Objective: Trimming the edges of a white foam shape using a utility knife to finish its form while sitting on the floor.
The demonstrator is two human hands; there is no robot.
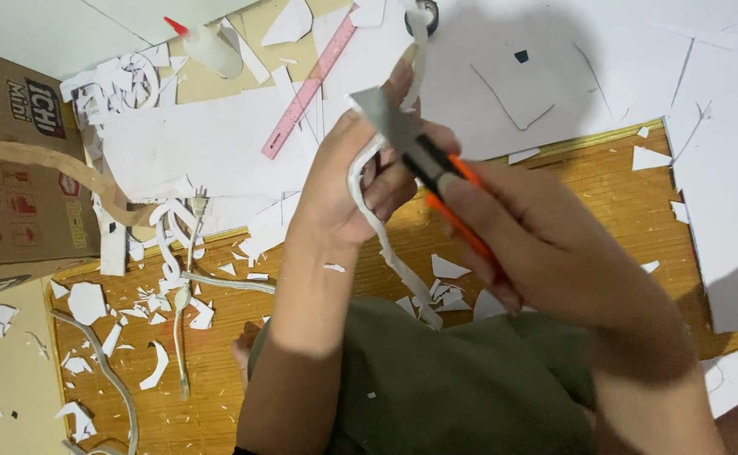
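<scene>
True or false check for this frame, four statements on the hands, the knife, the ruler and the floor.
1. The right hand holds an orange utility knife. True.
2. The left hand is empty. False: it grips a curved white strip.
3. The pink ruler lies on the white sheets. True.
4. The wooden mat has no scraps on it. False: white offcuts are scattered across it.

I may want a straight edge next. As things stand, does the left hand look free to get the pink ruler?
Probably not at once. The left hand is gripping a white foam strip that the right hand is cutting with a knife. The ruler lies uncovered just beyond it.
</scene>
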